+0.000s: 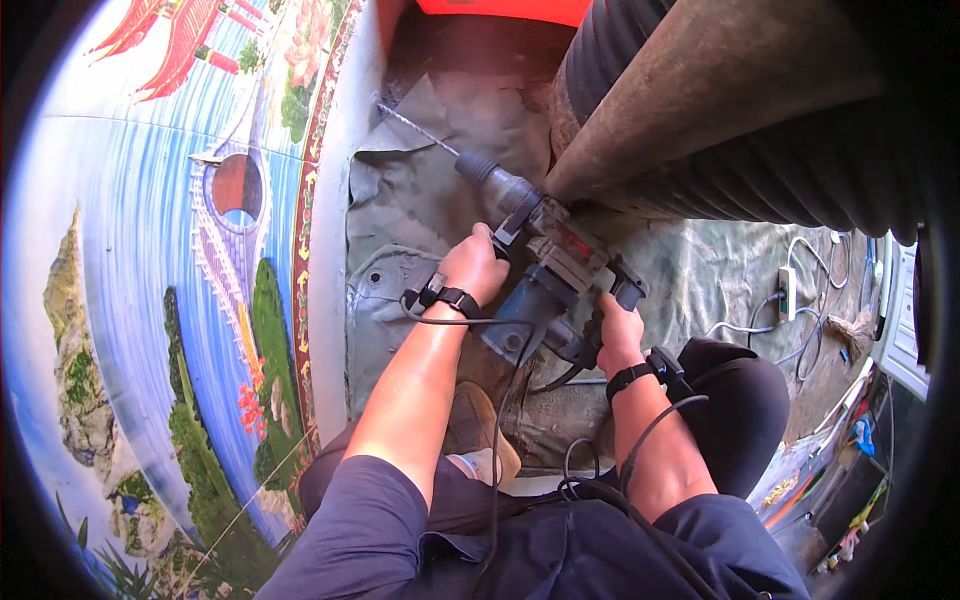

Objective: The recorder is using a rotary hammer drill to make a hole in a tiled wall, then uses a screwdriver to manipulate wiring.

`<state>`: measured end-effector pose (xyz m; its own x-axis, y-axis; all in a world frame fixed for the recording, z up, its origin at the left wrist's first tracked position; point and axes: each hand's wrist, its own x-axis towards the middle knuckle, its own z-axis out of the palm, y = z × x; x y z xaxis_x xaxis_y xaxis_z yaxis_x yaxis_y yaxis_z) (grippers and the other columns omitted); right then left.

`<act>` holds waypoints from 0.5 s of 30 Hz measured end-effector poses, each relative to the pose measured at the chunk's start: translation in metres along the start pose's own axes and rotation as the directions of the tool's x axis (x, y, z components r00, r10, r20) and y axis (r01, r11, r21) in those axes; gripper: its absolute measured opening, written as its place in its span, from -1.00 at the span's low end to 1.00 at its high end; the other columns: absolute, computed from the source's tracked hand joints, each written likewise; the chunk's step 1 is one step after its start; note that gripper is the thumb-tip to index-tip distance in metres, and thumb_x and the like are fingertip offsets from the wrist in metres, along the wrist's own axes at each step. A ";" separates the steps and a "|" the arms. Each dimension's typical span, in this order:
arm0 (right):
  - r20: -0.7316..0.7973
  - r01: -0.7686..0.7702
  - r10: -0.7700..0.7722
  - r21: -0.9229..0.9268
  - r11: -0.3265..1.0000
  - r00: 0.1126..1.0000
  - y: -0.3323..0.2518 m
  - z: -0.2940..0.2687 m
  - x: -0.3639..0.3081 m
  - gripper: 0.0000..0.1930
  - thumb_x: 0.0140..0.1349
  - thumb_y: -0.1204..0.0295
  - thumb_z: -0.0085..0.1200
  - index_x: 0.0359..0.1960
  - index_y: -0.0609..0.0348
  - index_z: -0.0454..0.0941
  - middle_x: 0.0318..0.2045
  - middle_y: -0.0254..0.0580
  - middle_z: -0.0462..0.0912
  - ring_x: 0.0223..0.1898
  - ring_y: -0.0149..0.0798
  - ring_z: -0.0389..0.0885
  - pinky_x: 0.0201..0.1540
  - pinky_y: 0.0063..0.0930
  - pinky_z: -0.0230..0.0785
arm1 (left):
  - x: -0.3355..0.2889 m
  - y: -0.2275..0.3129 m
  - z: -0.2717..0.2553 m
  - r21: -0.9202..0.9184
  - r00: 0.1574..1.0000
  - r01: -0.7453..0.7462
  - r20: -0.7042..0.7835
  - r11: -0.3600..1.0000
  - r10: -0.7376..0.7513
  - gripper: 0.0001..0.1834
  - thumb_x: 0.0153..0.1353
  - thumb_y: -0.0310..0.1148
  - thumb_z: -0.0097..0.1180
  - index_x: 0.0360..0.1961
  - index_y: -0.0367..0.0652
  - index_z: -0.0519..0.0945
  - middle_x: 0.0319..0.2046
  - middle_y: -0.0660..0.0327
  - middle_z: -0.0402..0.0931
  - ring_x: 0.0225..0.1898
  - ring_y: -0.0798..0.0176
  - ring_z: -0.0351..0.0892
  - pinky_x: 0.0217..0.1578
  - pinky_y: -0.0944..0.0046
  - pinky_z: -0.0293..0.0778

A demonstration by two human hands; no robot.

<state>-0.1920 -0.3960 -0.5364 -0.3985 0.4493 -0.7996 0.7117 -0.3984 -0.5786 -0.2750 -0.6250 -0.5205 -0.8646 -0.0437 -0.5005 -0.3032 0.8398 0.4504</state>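
Note:
A blue and grey rotary hammer drill (545,265) slants up and to the left in front of me. My left hand (474,262) is wrapped round its black side handle near the front. My right hand (619,330) grips the black rear handle. From the dark chuck a long spiral drill bit (418,130) reaches to the lower part of the white wall (335,200); whether its tip is in the wall or only against it I cannot tell. Both of my wrists carry black straps with small devices and cables.
A painted mural panel (150,250) covers the wall on the left. A thick brown pipe (720,90) and dark ribbed hoses (600,60) cross the upper right. Crumpled green sheeting (690,270) lies on the floor. At right is a white power strip (787,292) with cords.

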 end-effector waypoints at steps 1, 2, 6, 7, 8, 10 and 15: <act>0.008 -0.011 0.011 0.002 1.000 1.000 0.000 -0.001 0.000 -0.82 0.19 0.41 0.18 -0.26 0.17 0.45 -0.53 -0.26 0.47 -0.62 -0.26 0.48 -0.58 -0.32 0.36 | 0.000 0.000 0.001 -0.003 1.000 -0.001 -0.004 1.000 0.001 -0.61 0.05 -0.32 0.18 -0.11 -0.24 0.44 -0.30 -0.19 0.62 -0.17 -0.27 0.61 -0.14 -0.14 0.48; 0.010 -0.006 0.006 0.001 1.000 1.000 0.001 -0.002 0.004 -0.82 0.19 0.41 0.18 -0.26 0.17 0.45 -0.53 -0.26 0.47 -0.62 -0.26 0.48 -0.58 -0.32 0.36 | 0.000 0.001 0.002 0.004 1.000 0.004 -0.007 1.000 -0.004 -0.62 0.05 -0.32 0.18 -0.11 -0.24 0.44 -0.30 -0.18 0.62 -0.17 -0.27 0.61 -0.14 -0.15 0.48; 0.024 -0.008 0.008 0.018 1.000 1.000 0.010 -0.009 0.016 -0.80 0.16 0.40 0.20 -0.25 0.16 0.47 -0.50 -0.27 0.49 -0.60 -0.26 0.48 -0.55 -0.32 0.35 | -0.006 0.002 0.004 0.027 0.999 -0.017 -0.037 0.999 0.018 -0.63 0.06 -0.32 0.17 -0.13 -0.25 0.43 -0.31 -0.18 0.62 -0.18 -0.27 0.61 -0.15 -0.15 0.48; 0.037 -0.033 0.032 0.037 0.999 0.999 0.012 -0.010 0.016 -0.80 0.13 0.41 0.22 -0.25 0.15 0.50 -0.48 -0.29 0.52 -0.58 -0.27 0.49 -0.52 -0.32 0.35 | -0.005 0.003 0.003 0.030 0.999 -0.014 -0.039 0.999 0.015 -0.63 0.06 -0.32 0.17 -0.13 -0.25 0.43 -0.31 -0.18 0.62 -0.18 -0.27 0.61 -0.15 -0.15 0.48; 0.041 -0.035 0.034 0.038 0.999 0.999 0.012 -0.010 0.017 -0.80 0.13 0.41 0.22 -0.25 0.15 0.50 -0.48 -0.29 0.52 -0.58 -0.27 0.49 -0.52 -0.32 0.35 | -0.003 0.005 0.000 0.028 0.999 -0.006 -0.031 1.000 0.007 -0.64 0.06 -0.33 0.17 -0.13 -0.24 0.43 -0.31 -0.18 0.62 -0.18 -0.28 0.61 -0.16 -0.16 0.48; 0.034 -0.039 0.038 0.032 0.999 0.999 0.006 -0.006 0.015 -0.78 0.12 0.40 0.23 -0.23 0.17 0.51 -0.46 -0.30 0.53 -0.53 -0.28 0.51 -0.47 -0.31 0.37 | -0.004 0.003 0.002 0.039 0.999 -0.009 -0.031 0.999 0.010 -0.64 0.06 -0.34 0.16 -0.14 -0.24 0.42 -0.32 -0.19 0.62 -0.19 -0.29 0.60 -0.17 -0.17 0.48; 0.055 0.010 -0.010 0.006 1.000 0.998 0.020 -0.007 0.039 -0.83 0.18 0.40 0.17 -0.30 0.14 0.43 -0.55 -0.28 0.44 -0.62 -0.28 0.46 -0.56 -0.33 0.36 | -0.005 0.006 0.002 0.053 0.999 0.018 -0.042 0.998 -0.015 -0.64 0.05 -0.34 0.16 -0.13 -0.24 0.42 -0.32 -0.19 0.61 -0.18 -0.29 0.60 -0.16 -0.17 0.48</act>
<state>-0.1891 -0.3810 -0.5780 -0.4368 0.4089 -0.8012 0.7042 -0.3987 -0.5874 -0.2713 -0.6182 -0.5168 -0.8759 -0.0793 -0.4759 -0.2965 0.8666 0.4013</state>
